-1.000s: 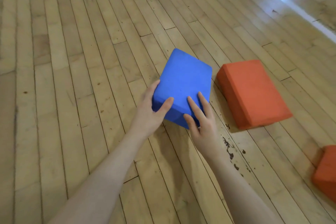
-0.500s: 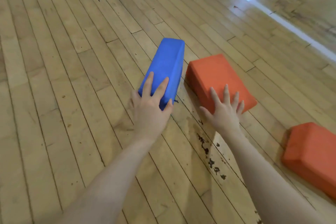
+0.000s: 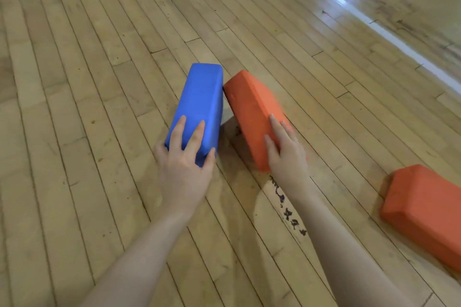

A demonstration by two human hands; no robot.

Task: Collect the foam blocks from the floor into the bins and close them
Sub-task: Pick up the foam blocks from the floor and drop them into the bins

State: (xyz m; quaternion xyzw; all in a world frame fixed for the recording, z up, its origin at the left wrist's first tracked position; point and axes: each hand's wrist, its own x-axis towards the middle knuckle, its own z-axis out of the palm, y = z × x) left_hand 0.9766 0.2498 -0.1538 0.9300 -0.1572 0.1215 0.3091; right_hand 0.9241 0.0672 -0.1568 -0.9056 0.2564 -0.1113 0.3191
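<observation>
Right hand (image 3: 287, 154) now grips tilted orange block (image 3: 252, 112).

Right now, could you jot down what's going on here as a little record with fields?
Setting: wooden floor
Left hand: grips the blue block, stood on edge
Right hand: grips an orange block, tilted up off the floor
Contact: the two blocks touch at their far ends
Untouched: second orange block, lying flat at right
Bins: none in view

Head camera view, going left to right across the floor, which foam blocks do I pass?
blue foam block → tilted orange foam block → second orange foam block, lying apart at the right edge.
</observation>
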